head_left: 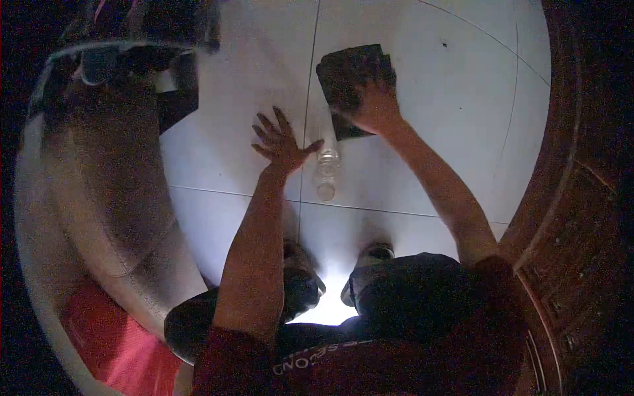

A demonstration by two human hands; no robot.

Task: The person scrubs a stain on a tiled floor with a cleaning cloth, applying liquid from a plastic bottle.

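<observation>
My left hand (284, 148) is open, its fingers spread wide and its palm turned down over the white tiled floor (264, 204). The thumb points right, toward a clear, transparent bottle-like container (327, 168) just beside it. Farther up on the right, my right hand (378, 109) lies on a dark, flat piece that looks like folded cloth (351, 76), with its fingers stretched across the surface. The dark piece has uneven edges, and its lower end reaches close to the top of the clear container.
A pale, curved piece of furniture (99, 198) takes up the left side, with a red surface (122, 336) below it. A dark brown, curved edge (561, 152) borders the floor on the right. My feet (373, 254) stand near the bottom middle, in bright light.
</observation>
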